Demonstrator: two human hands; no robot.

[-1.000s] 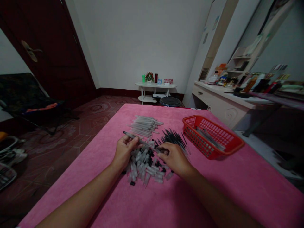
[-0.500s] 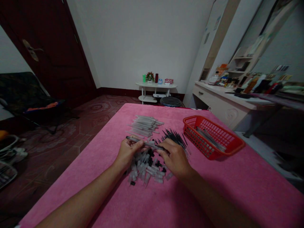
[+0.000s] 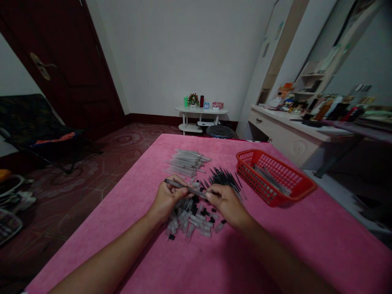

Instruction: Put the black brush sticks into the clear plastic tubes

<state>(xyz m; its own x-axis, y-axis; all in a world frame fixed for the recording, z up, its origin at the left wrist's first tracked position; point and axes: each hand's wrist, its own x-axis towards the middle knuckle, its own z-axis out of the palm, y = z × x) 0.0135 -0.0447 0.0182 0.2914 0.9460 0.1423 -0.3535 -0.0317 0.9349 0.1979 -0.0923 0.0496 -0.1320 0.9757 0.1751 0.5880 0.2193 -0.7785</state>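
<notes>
Here it is, the slim grey plastic pen with a dark end (image 3: 190, 190), held aslant above the near pile: the left hand (image 3: 165, 198) pinches it around the middle, the right hand (image 3: 226, 202) grasps its right end. Part-way through, I'd judge! A few slim grey rods (image 3: 272, 179) lie in the red lattice plastic basket (image 3: 257, 187) to the right, but plenty of loose pieces remain: clear and black plastic caps (image 3: 190, 220) heaped nearest, thin black pointed rods (image 3: 226, 178) fanned beyond the right hand, pale straight tubes (image 3: 186, 162) stacked at the far left. All of it sits on a soft pink cloth (image 3: 196, 269). And outward: dark red panelled door (image 3: 69, 61) far left, dark folding chair (image 3: 29, 116) beside it, small white oval table (image 3: 191, 110) at the far wall, cluttered cream dressing table (image 3: 284, 128) on the right
</notes>
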